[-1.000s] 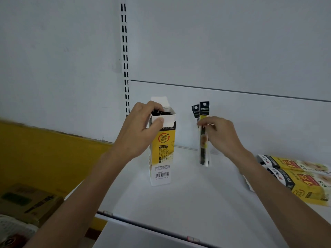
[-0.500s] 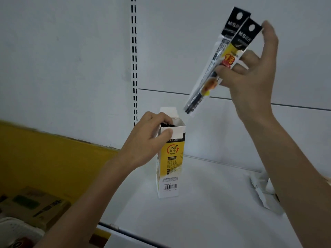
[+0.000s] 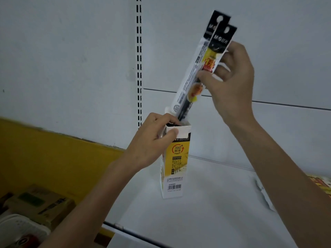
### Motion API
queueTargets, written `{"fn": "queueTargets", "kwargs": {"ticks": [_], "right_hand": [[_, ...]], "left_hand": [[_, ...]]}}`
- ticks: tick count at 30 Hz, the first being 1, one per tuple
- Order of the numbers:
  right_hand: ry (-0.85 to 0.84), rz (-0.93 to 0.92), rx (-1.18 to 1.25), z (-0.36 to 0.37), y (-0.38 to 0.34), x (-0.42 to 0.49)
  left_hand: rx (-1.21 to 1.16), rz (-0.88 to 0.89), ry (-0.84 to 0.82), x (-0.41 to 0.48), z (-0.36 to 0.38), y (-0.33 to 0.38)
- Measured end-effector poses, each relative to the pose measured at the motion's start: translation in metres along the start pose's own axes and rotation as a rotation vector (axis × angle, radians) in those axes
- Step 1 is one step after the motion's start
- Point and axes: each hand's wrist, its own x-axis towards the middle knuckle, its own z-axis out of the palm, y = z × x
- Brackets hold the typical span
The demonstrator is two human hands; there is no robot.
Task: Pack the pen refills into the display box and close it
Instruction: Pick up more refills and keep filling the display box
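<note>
Pen refills (image 3: 195, 65): two flat hang-sleeves stacked together, pinched about mid-length by the right grip (image 3: 232, 83), thumb in front and fingers behind, clamped on both sleeves. Their lower tips are at the mouth of the display box (image 3: 176, 163), below and left of that grip; can't tell if they are inside yet. The black header cards stick up above the grip, and the sleeves are tilted with tops leaning right. The left grip (image 3: 152, 138) is clamped on the box's top rim, thumb on the front panel, holding it upright on the shelf (image 3: 206, 212). The top flap (image 3: 167, 110) stands open behind the mouth.

Handling, judged: sleeves are very light, thin glossy plastic, likely to slip against each other and buckle if pushed end-on. Best hold is the flat faces, mid-length or near the stiffer header. The box is tall light card and tippy, so it needs steadying near the rim. Closing not yet done.
</note>
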Motion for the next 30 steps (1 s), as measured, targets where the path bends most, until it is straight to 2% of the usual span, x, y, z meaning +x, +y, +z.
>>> {"fn": "queueTargets", "kwargs": {"ticks": [4,10,12,16,18,21,23,26,28,30], "right_hand": [[-0.082,0.027,-0.095,-0.003,0.007,-0.007],[-0.134,-0.047,-0.178,-0.005,0.004,-0.007],[-0.215,0.009,-0.250,-0.003,0.012,-0.010],[-0.441,0.261,-0.329,0.005,0.034,-0.027],[-0.444,0.293,-0.330,0.002,0.038,-0.024],[-0.374,0.325,-0.199,-0.005,0.034,-0.013],[-0.408,0.283,-0.273,-0.005,0.032,-0.013],[-0.559,0.332,-0.451,-0.002,0.031,-0.021],[-0.599,0.377,-0.480,-0.006,0.024,-0.017],[-0.599,0.369,-0.474,-0.008,0.016,-0.014]], "left_hand": [[0.008,-0.005,0.024,0.000,-0.001,-0.002],[0.015,0.001,0.040,0.001,0.003,-0.002],[0.010,0.014,0.036,0.001,0.003,-0.002],[0.003,0.053,0.048,0.001,0.003,-0.002],[-0.014,0.067,0.076,0.000,0.002,-0.003],[-0.114,0.052,0.069,-0.002,-0.001,-0.004],[-0.166,-0.005,0.078,-0.003,0.000,-0.006],[-0.123,-0.079,0.216,-0.004,0.007,-0.009],[-0.054,-0.134,0.410,-0.009,0.015,-0.010],[-0.093,-0.196,0.583,-0.021,0.024,-0.007]]}}
